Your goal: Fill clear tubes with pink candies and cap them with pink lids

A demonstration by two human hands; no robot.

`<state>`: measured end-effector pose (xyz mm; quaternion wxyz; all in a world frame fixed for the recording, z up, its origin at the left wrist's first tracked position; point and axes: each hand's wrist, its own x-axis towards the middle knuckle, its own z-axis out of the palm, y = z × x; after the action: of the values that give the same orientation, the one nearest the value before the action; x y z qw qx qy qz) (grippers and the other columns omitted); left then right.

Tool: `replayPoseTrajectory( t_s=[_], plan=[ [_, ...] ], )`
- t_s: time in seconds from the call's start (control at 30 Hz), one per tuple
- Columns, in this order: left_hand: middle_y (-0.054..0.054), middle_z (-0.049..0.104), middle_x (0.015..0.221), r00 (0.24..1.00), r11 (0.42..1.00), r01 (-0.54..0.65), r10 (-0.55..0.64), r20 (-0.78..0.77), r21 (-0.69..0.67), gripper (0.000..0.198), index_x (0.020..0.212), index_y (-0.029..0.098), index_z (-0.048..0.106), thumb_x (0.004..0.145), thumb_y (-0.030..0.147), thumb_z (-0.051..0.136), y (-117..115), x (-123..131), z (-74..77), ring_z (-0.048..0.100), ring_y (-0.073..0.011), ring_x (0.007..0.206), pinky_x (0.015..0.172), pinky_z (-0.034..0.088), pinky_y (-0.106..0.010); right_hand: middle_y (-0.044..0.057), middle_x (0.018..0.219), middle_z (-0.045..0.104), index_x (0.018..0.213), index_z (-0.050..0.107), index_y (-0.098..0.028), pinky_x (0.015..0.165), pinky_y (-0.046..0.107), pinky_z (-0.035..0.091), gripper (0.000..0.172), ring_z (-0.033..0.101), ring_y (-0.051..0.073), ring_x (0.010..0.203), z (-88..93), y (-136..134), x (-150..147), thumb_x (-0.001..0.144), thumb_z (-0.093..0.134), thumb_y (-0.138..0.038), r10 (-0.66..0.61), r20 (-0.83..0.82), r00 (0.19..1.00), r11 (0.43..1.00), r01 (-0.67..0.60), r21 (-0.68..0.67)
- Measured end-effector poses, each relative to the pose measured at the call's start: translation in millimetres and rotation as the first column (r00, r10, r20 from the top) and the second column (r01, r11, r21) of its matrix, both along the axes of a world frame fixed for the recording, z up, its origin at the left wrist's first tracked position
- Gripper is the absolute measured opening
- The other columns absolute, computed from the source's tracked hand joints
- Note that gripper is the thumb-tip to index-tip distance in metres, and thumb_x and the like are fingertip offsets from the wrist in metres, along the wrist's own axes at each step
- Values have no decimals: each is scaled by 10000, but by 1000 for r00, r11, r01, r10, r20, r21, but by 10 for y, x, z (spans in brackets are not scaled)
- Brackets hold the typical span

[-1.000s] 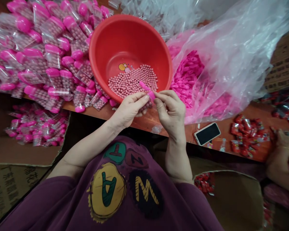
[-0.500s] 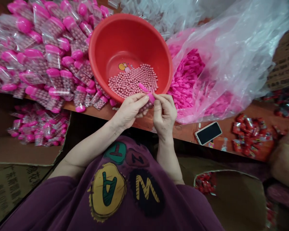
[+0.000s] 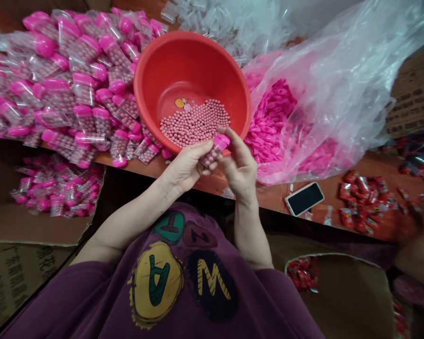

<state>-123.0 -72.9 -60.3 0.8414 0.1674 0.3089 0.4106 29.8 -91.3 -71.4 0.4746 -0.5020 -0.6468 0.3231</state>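
My left hand (image 3: 187,165) is closed round a small clear tube of pink beads (image 3: 210,155) at the near rim of a red plastic basin (image 3: 151,70). The thumb and fingers of my right hand (image 3: 237,165) pinch the tube's pink cap (image 3: 221,140). Both hands meet just in front of the basin, above the table's edge. Inside the basin lies a heap of loose pink beads (image 3: 194,125).
A pile of filled pink-capped tubes in clear bags (image 3: 63,84) lies left of the basin, with more in a cardboard box (image 3: 53,188) below. A clear bag of pink caps (image 3: 304,103) sits to the right. A phone (image 3: 304,198) and red packets (image 3: 367,207) lie nearby. Another person's hand (image 3: 422,226) shows at far right.
The cap now sits closed on the tube; its flap no longer sticks up. My right hand has turned so that its fingers press on the cap. Both hands have stayed by the basin's rim.
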Motion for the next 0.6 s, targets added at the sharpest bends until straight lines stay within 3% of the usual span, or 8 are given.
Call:
replayPoseTrajectory(
  t_s=[0.1,0.17,0.33,0.4,0.47,0.53,0.6],
  plan=[
    [-10,689,731,999,999,-31,30,-33,-19,211,844,147,706,973,311,730,-12,36,52,622,-75,597,592,522,-177,68,1621,566,1582,487,-368,1224,516,551,866,508,295,1560,-66,-66,-26,831,872,-569,5,244,970,1000,-7,8],
    [-9,698,734,998,999,-39,38,-51,-24,202,856,151,711,975,313,731,-34,72,72,631,-84,607,640,550,-197,94,1602,572,1587,470,-339,1238,548,533,924,512,316,1552,-126,-63,-34,795,913,-514,-29,272,962,999,16,50],
    [-26,712,785,997,999,-7,10,-75,49,234,884,153,709,965,371,732,-88,116,42,662,-114,695,724,573,-239,129,1467,666,1546,486,-280,1234,557,525,778,650,316,1387,-188,-47,29,872,817,-482,-141,312,940,965,61,254],
    [-33,743,922,985,985,-64,88,-149,158,218,984,166,713,920,361,785,-103,122,-8,699,-128,842,839,580,-252,135,1433,681,1524,499,-265,1205,572,543,717,666,325,1349,-191,-38,71,899,763,-497,-182,374,910,951,67,301],
    [-36,756,1089,936,939,-114,211,-282,325,349,1104,187,702,819,294,874,-109,133,-79,704,-149,1010,961,562,-273,143,1407,688,1512,504,-242,1186,590,545,650,664,331,1335,-204,-20,104,940,686,-490,-205,435,877,939,52,339],
    [-50,754,1203,862,878,-77,297,-411,473,482,1181,196,691,750,229,904,-103,148,-153,696,-178,1102,1029,546,-307,152,1401,684,1526,485,-223,1184,597,534,601,653,328,1338,-224,3,116,982,608,-446,-210,472,856,927,20,376],
    [-66,762,1230,839,846,-16,302,-453,533,439,1204,191,697,797,235,857,-88,159,-202,705,-195,1116,1041,552,-331,162,1437,655,1568,435,-222,1187,596,519,616,630,324,1355,-239,20,106,1002,568,-423,-220,501,837,921,10,388]
  ],
)
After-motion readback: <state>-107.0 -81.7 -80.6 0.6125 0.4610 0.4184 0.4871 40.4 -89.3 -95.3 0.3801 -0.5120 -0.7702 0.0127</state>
